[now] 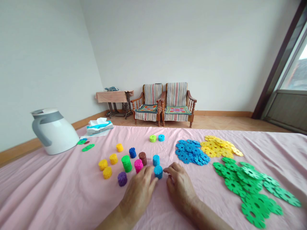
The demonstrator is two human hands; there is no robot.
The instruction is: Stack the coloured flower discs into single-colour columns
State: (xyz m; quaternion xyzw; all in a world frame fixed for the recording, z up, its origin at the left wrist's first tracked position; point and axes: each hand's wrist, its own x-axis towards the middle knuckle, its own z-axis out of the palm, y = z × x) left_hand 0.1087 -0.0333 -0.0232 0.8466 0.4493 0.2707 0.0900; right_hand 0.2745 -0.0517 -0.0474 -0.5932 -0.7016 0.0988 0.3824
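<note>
A stack of light blue snowflake discs (158, 172) stands upright between my two hands. To its left, my left hand (140, 183) rests low with thumb and fingers apart, close to the stack; I cannot tell whether it touches. My right hand (179, 185) is on the other side, fingers bent and parted, with a small gap to the stack and nothing held. Just behind is another light blue stack (156, 160). Near my left fingers stand a pink stack (138, 165), a brown stack (142, 158), a green stack (126, 163) and a purple stack (122, 179).
Several yellow stacks (107, 172) and a dark blue stack (132, 152) stand left. Loose blue discs (192, 151), yellow discs (219, 146) and green discs (254, 185) lie right. A white jug (57, 134) and tissue pack (99, 127) stand at far left on the pink cloth (72, 191).
</note>
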